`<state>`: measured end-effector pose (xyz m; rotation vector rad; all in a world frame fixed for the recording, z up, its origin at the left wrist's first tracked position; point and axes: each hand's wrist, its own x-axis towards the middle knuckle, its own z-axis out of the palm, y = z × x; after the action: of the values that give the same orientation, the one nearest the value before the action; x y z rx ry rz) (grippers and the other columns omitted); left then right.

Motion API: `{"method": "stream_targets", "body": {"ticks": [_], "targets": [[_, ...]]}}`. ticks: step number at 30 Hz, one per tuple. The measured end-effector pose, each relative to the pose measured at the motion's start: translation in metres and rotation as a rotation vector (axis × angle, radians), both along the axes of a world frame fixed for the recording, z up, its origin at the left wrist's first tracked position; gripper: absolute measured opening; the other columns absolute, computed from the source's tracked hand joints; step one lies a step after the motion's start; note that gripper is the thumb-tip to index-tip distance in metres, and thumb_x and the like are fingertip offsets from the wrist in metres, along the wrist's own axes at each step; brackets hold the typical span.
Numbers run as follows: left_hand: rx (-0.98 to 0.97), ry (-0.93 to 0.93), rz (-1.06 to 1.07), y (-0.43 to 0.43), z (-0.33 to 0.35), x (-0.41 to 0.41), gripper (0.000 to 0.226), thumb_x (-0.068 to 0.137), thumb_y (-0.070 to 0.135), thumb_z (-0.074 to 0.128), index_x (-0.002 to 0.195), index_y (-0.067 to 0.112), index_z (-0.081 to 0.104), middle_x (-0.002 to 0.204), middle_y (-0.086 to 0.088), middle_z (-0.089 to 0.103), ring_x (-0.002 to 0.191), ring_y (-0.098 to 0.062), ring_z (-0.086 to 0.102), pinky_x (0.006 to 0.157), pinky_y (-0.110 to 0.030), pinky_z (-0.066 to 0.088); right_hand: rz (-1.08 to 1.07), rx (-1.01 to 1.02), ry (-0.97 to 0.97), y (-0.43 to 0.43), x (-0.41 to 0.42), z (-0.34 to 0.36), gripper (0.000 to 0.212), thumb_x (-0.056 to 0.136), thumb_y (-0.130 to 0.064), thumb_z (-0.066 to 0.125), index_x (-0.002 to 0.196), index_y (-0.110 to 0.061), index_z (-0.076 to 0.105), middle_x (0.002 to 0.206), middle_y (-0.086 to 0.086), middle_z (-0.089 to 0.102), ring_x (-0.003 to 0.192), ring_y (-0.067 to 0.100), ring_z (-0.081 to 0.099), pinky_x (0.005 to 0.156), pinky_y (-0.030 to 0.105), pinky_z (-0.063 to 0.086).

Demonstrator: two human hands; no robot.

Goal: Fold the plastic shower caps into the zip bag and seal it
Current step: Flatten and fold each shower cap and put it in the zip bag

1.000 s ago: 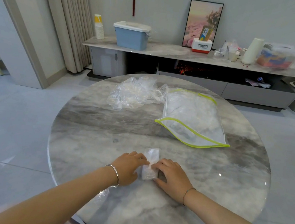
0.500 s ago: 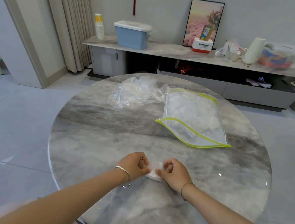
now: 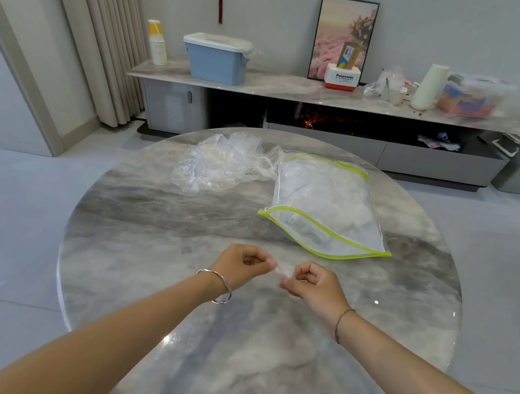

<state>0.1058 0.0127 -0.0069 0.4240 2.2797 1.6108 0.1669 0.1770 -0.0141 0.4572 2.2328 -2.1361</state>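
A small folded clear shower cap [image 3: 283,269] hangs just above the round marble table [image 3: 150,236], stretched between both hands. My left hand [image 3: 241,266] pinches its left end and my right hand [image 3: 313,284] pinches its right end, fingers curled. Farther back, right of centre, lies the clear zip bag [image 3: 326,204] with a yellow-green rim. Its mouth faces me and gapes open, and it holds crumpled plastic. To the bag's left sits a loose heap of clear shower caps [image 3: 220,164].
Behind the table runs a low marble sideboard [image 3: 280,89] with a blue lidded box [image 3: 217,59], paper cups, a framed picture, a white roll and a plastic tub. A curtain hangs at the left. Grey floor surrounds the table.
Both hands went from pressing the folded cap flat on the table to pinching its ends. They have lifted it off the surface and moved slightly farther from me.
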Motion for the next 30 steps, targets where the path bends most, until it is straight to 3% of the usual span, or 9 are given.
{"method": "stream_targets", "body": {"ticks": [3,7,9,13,15,18,21,26,30], "targets": [[-0.073,0.146,0.097,0.016,0.007,-0.02,0.032,0.086,0.023,0.066,0.116,0.02,0.058,0.106,0.009,0.058,0.083,-0.006,0.054,0.071,-0.008,0.041,-0.061,0.07,0.127,0.017,-0.011,0.0,0.025,0.08,0.009,0.065,0.079,-0.014,0.055,0.083,0.004,0.061,0.065,-0.004,0.062,0.065,0.008,0.047],[-0.304,0.439,0.136,0.032,0.01,-0.06,0.064,0.085,0.024,0.066,0.141,0.012,0.035,0.14,-0.005,0.039,0.125,-0.02,0.041,0.104,-0.028,0.033,-0.03,0.135,0.214,0.031,-0.03,-0.007,0.037,0.088,0.012,0.046,0.112,-0.015,0.052,0.118,0.0,0.057,0.112,0.007,0.054,0.087,0.007,0.043],[-0.445,0.434,0.113,0.038,0.008,-0.078,0.067,0.089,0.028,0.061,0.146,0.014,0.028,0.151,-0.004,0.028,0.136,-0.022,0.03,0.111,-0.031,0.026,0.024,0.228,0.212,0.032,-0.042,-0.016,0.044,0.09,0.01,0.04,0.126,-0.015,0.046,0.13,-0.001,0.05,0.124,0.01,0.046,0.096,0.008,0.036],[-0.538,0.401,0.166,0.044,0.003,-0.098,0.032,0.098,0.028,0.045,0.126,0.019,0.056,0.126,-0.006,0.058,0.114,-0.026,0.053,0.086,-0.033,0.045,0.165,0.515,0.205,0.024,-0.072,-0.027,0.049,0.095,-0.003,0.036,0.143,-0.017,0.034,0.142,-0.01,0.037,0.135,0.008,0.033,0.103,0.008,0.019],[-0.563,0.438,0.183,0.046,0.005,-0.103,0.029,0.1,0.028,0.04,0.108,0.017,0.065,0.1,-0.007,0.067,0.095,-0.027,0.059,0.066,-0.03,0.04,0.244,0.798,0.254,0.024,-0.093,-0.028,0.048,0.097,-0.019,0.024,0.145,-0.019,0.031,0.149,-0.006,0.033,0.138,0.013,0.03,0.105,0.012,0.018],[-0.595,0.486,0.187,0.049,0.009,-0.106,0.035,0.1,0.032,0.036,0.097,0.015,0.066,0.087,-0.005,0.066,0.087,-0.027,0.06,0.061,-0.029,0.035,0.362,1.254,0.275,0.03,-0.124,-0.025,0.071,0.085,-0.041,-0.003,0.147,-0.025,0.027,0.154,-0.01,0.024,0.144,0.015,0.012,0.113,0.027,0.001],[-0.606,0.534,0.199,0.048,0.015,-0.108,0.039,0.1,0.034,0.035,0.092,0.012,0.066,0.084,-0.006,0.067,0.083,-0.026,0.061,0.065,-0.033,0.043,0.419,1.362,0.211,0.036,-0.151,-0.024,0.071,0.086,-0.043,-0.01,0.15,-0.027,0.018,0.155,-0.017,0.013,0.144,0.013,-0.012,0.105,0.029,-0.026],[-0.6,0.543,0.235,0.05,0.025,-0.114,0.042,0.1,0.037,0.032,0.094,0.014,0.067,0.09,-0.002,0.07,0.085,-0.024,0.062,0.073,-0.036,0.05,0.422,1.457,-0.008,0.045,-0.182,-0.025,0.051,0.1,-0.039,0.002,0.15,-0.031,0.009,0.156,-0.02,0.002,0.143,0.017,-0.019,0.11,0.043,-0.021],[-0.633,0.52,0.238,0.055,0.028,-0.115,0.043,0.1,0.036,0.032,0.092,0.013,0.067,0.088,-0.004,0.068,0.083,-0.025,0.061,0.069,-0.034,0.048,0.426,1.428,0.021,0.047,-0.175,-0.019,0.047,0.102,-0.036,0.01,0.149,-0.032,0.009,0.156,-0.019,0.001,0.143,0.017,-0.019,0.112,0.043,-0.019]]}}
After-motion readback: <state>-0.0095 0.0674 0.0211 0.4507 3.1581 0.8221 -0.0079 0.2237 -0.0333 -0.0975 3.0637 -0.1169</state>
